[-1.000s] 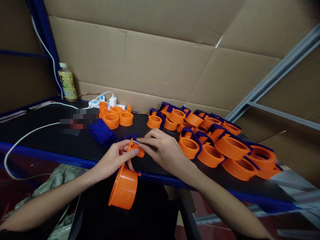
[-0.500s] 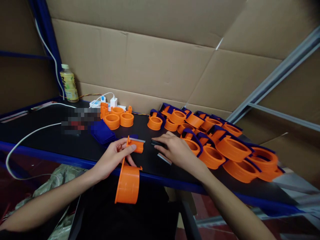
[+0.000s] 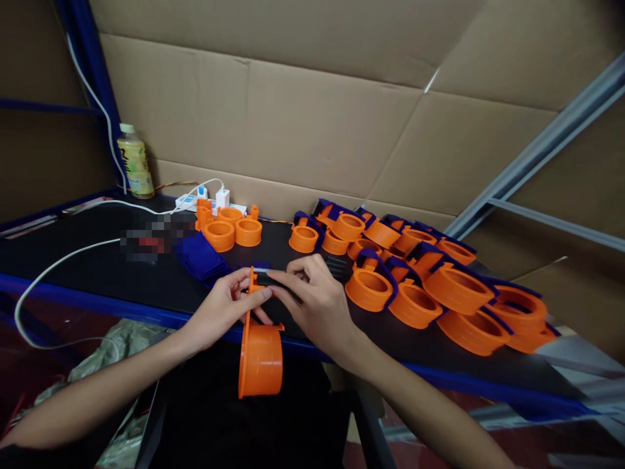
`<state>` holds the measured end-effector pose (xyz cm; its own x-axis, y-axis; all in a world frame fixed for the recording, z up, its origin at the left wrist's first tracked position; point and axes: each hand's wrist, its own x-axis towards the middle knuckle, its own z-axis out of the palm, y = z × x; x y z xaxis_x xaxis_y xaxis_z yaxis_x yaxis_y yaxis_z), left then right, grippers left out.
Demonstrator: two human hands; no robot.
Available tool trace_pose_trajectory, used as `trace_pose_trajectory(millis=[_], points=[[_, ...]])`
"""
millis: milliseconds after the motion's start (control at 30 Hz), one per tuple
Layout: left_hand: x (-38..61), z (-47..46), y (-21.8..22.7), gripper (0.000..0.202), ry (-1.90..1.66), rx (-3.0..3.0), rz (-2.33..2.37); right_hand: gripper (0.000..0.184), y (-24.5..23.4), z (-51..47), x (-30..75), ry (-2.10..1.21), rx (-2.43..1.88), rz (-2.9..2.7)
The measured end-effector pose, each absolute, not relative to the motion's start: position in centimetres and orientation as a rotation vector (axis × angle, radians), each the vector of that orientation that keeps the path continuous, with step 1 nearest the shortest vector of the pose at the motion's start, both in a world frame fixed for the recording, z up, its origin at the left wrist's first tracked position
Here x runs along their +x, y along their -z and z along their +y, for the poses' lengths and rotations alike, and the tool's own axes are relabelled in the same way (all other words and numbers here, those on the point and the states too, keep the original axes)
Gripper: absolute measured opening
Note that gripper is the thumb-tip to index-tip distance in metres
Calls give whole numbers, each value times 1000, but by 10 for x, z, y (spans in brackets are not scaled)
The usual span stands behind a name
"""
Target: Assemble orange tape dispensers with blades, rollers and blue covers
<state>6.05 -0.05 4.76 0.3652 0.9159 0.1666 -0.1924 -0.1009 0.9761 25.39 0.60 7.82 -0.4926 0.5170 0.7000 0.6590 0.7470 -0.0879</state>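
At the tabletop (image 3: pixel 97 277) edge, our left hand (image 3: pixel 222 312) grips the orange holder (image 3: pixel 260 355) while our right hand (image 3: pixel 315 299) pinches a dark toothed strip (image 3: pixel 273 277) onto it; seating it squarely likely comes next.

Assembly workshop: orange plastic parts (image 3: pixel 454 286) crowd workbench (image 3: pixel 97 273).

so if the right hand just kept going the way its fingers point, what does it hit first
Probably the left hand. The right hand points left, its fingertips already at the orange dispenser part that the left hand grips. Beyond lies the blue stack, though depth is unclear.
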Motion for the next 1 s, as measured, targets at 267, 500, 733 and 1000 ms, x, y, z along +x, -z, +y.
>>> trace_pose_trajectory(millis=[267,500,733,1000], points=[[56,0,-42,34,-1124,1235,755,31,-84,-2,240,269,-692,-2358],[49,1,-49,33,-1173,905,650,46,-111,11,250,49,-598,-2314],[38,11,-44,33,-1167,773,534,33,-104,47,252,131,-925,-2718],[40,8,-42,41,-1141,791,552,15,-93,35,259,283,-895,-2823]])
